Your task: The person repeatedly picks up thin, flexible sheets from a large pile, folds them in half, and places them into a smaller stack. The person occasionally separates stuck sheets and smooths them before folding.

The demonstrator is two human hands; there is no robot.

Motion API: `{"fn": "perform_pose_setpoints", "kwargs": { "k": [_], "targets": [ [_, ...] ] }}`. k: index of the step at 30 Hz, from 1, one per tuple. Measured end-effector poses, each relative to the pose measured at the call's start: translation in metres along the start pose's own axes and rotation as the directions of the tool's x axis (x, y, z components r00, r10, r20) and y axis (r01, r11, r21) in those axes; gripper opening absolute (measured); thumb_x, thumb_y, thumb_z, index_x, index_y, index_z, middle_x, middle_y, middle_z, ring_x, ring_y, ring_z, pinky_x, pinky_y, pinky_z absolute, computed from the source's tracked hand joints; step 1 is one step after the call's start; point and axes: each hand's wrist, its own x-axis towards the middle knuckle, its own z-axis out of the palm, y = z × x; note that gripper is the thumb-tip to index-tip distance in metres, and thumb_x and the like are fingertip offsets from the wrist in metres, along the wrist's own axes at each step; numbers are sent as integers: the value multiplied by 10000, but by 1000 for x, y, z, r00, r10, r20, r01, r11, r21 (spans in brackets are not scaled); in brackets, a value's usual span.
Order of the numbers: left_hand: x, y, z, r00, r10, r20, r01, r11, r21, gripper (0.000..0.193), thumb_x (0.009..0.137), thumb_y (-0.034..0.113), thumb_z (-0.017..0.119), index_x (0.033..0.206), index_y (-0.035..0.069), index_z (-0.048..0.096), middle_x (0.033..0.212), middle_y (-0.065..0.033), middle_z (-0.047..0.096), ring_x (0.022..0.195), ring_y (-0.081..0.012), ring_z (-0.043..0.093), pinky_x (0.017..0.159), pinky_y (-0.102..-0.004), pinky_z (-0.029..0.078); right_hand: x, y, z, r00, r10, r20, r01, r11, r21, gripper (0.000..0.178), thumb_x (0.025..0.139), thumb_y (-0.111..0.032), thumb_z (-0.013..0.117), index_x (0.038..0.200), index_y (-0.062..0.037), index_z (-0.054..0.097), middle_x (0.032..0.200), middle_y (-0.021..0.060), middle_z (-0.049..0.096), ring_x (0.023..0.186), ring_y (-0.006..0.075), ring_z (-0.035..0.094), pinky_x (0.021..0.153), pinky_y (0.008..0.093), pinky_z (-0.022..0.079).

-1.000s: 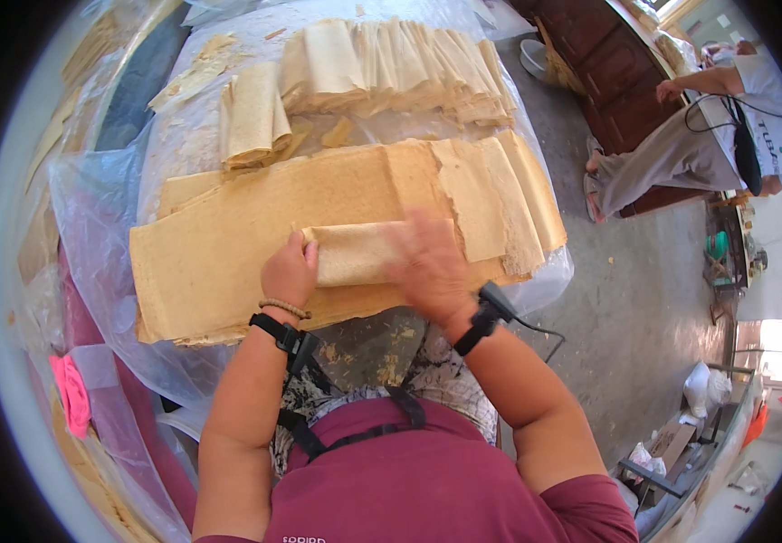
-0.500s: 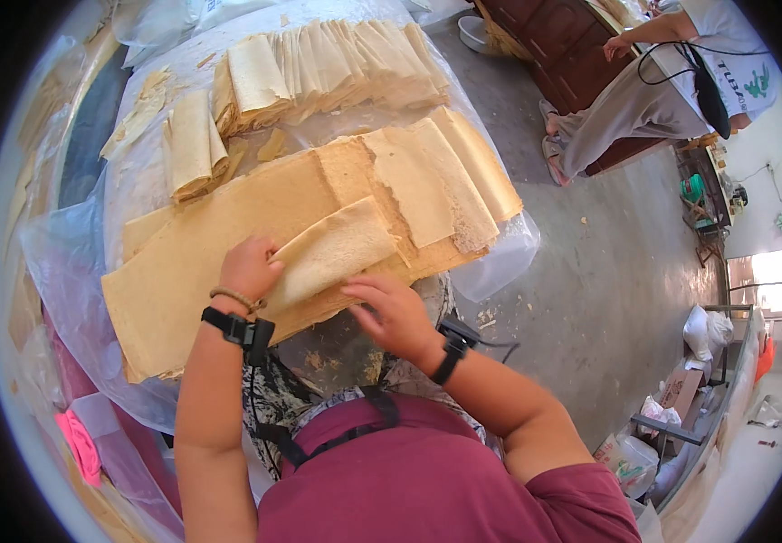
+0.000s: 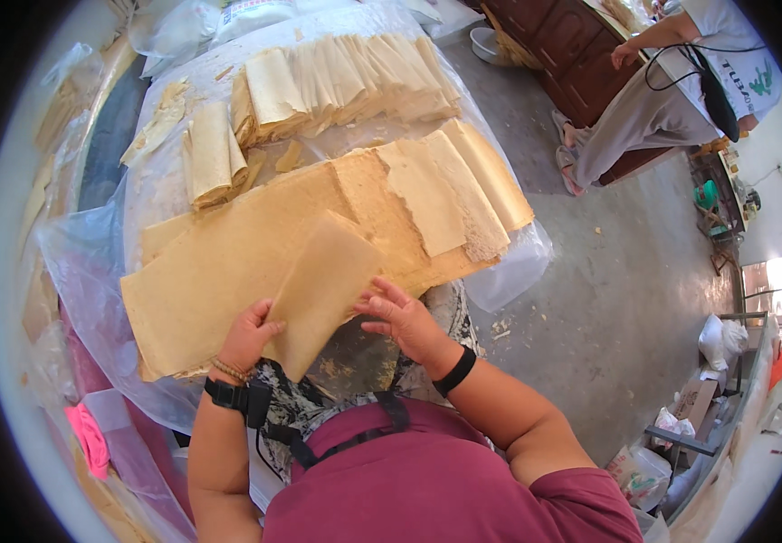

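A thin, tan-yellow folded sheet (image 3: pixel 323 281) is tilted up off a flat stack of large matching sheets (image 3: pixel 205 271). My left hand (image 3: pixel 248 337) pinches its lower left edge, thumb on top. Beside its right edge is my right hand (image 3: pixel 405 319), fingers spread and apart; whether a fingertip touches the sheet I cannot tell. Farther right on the stack lie ragged-edged folded pieces (image 3: pixel 423 199). Beyond the stack stands a row of folded sheets (image 3: pixel 346 81), with a smaller folded bundle (image 3: pixel 214 156) to its left.
Plastic film (image 3: pixel 83 244) covers the table and hangs over its edges. Scraps (image 3: pixel 160 118) lie at the far left. Another person (image 3: pixel 653 118) stands by a dark wooden cabinet (image 3: pixel 554 45) at the far right. A metal rack (image 3: pixel 681 441) with bags is at the right.
The folded sheet, earlier lying lower on the stack, is now lifted and turned more upright toward me. My left hand keeps its grip; my right hand's fingers have spread. The view has shifted slightly.
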Motion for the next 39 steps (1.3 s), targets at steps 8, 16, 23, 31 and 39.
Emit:
{"fn": "perform_pose_setpoints", "kwargs": {
  "k": [8,16,23,31,39],
  "targets": [
    [-20,39,-1,995,-81,56,77,995,62,365,950,54,663,1311,8,639,1194,-19,697,1070,-116,631,962,-282,502,32,-16,1,998,-9,66,20,987,-160,303,1023,-182,647,1268,-4,655,1165,94,735,1026,198,714,852,341,590],
    [89,113,-113,844,225,-487,-339,927,-159,360,972,105,635,1297,-48,624,1160,-70,718,1025,-148,667,895,-298,539,3,-3,-37,994,104,-37,-110,958,-265,114,1010,-136,664,1084,-49,672,883,44,704,803,150,678,760,300,573],
    [178,93,-156,641,343,-687,131,833,538,517,878,176,747,1356,29,612,1266,-163,667,1120,-276,637,939,-406,524,-10,-8,-37,996,85,-15,-86,957,-277,138,998,-173,693,1066,-54,679,880,2,691,810,92,648,752,261,535],
    [176,47,-122,750,583,-312,151,308,939,723,830,157,787,1492,230,508,1564,-186,423,1352,-435,461,1131,-502,434,-21,9,-50,991,-45,-123,-13,900,-436,117,1011,-140,678,1074,-42,690,848,3,689,777,89,651,722,249,538],
    [226,50,-173,747,527,-404,283,298,912,721,857,82,749,1505,250,480,1579,-142,429,1346,-403,480,1127,-472,443,-29,-14,-44,984,42,-170,-102,928,-360,130,1024,-119,646,1120,-37,681,844,-6,657,738,82,618,692,235,509]
  ]
}}
